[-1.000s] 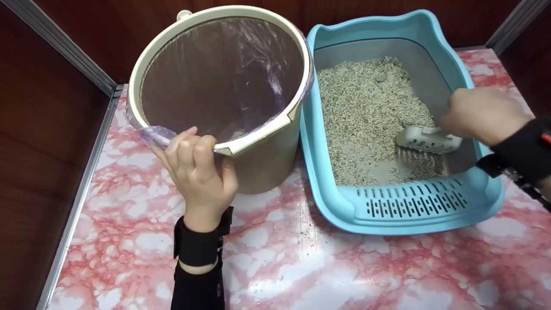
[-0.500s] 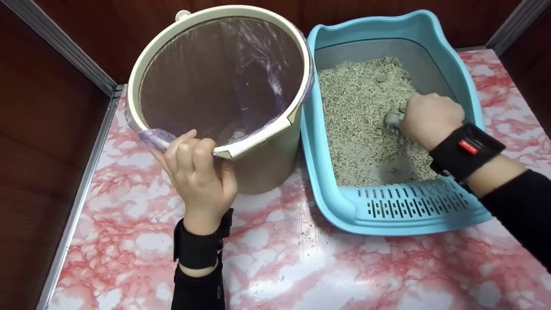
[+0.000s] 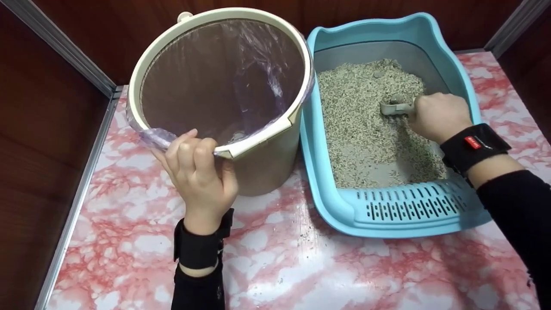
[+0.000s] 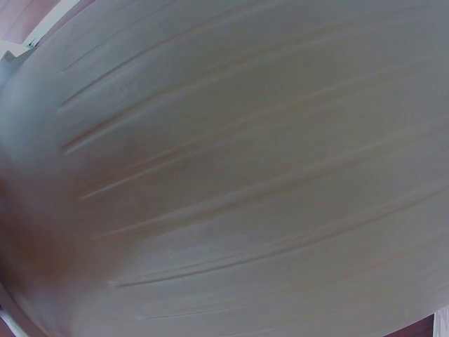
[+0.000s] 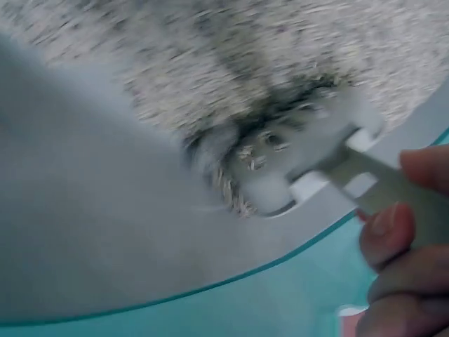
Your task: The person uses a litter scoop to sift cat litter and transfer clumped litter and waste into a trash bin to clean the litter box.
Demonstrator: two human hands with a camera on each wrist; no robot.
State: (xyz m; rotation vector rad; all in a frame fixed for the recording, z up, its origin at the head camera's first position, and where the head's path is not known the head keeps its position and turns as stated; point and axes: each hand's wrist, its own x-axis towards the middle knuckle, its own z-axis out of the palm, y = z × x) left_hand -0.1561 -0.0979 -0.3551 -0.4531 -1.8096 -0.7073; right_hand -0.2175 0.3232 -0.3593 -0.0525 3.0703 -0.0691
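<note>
In the head view my left hand grips the near rim of a cream waste bin, fingers hooked over its purple plastic liner. The left wrist view is filled by the bin's ribbed outer wall. My right hand holds a grey slotted litter scoop by its handle, inside the blue litter box. The scoop head lies at the litter, and in the right wrist view pellets cling to its edge beside a dark patch. Part of the handle is hidden by my fingers.
The bin and litter box stand side by side on a red-and-white marbled surface. Loose litter crumbs are scattered in front between them. Dark wooden panels with metal edging close off the back and left. The box has a slotted front ledge.
My right hand has carried the scoop from the box's front right corner leftward and back, into the litter. The left hand has stayed at the bin rim.
</note>
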